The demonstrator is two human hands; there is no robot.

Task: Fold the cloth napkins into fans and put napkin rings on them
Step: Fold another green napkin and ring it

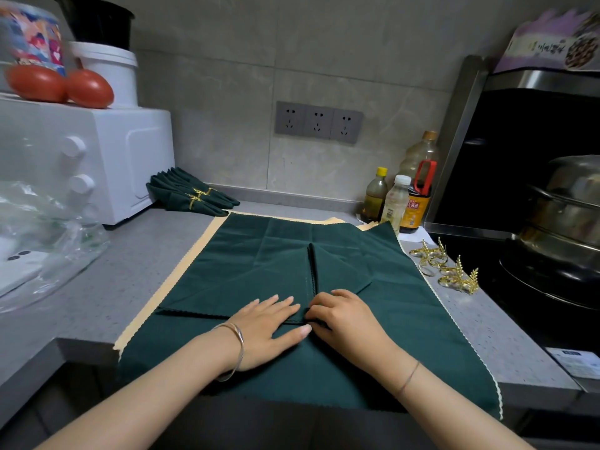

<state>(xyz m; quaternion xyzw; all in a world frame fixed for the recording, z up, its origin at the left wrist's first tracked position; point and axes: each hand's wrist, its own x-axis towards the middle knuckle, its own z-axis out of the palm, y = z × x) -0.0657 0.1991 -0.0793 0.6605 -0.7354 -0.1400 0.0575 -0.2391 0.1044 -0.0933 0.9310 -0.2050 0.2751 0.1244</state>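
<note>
A dark green napkin [259, 274] lies partly folded on top of other spread green cloths on the counter, its two flaps meeting at a centre seam. My left hand [269, 323] presses flat on the left flap near its front edge, fingers straight. Just right of it, my right hand [344, 316] has its fingers curled and pinches the napkin's front edge at the seam. Finished green fan napkins [191, 193] with gold rings lie at the back left by the oven. Loose gold leaf-shaped napkin rings [444, 267] lie on the counter to the right.
A white toaster oven [107, 160] with tomatoes on top stands at the left, a clear plastic bag [48, 235] in front of it. Sauce and oil bottles [406, 196] stand at the back right. A black stove with steel steamer pots [565, 216] fills the right.
</note>
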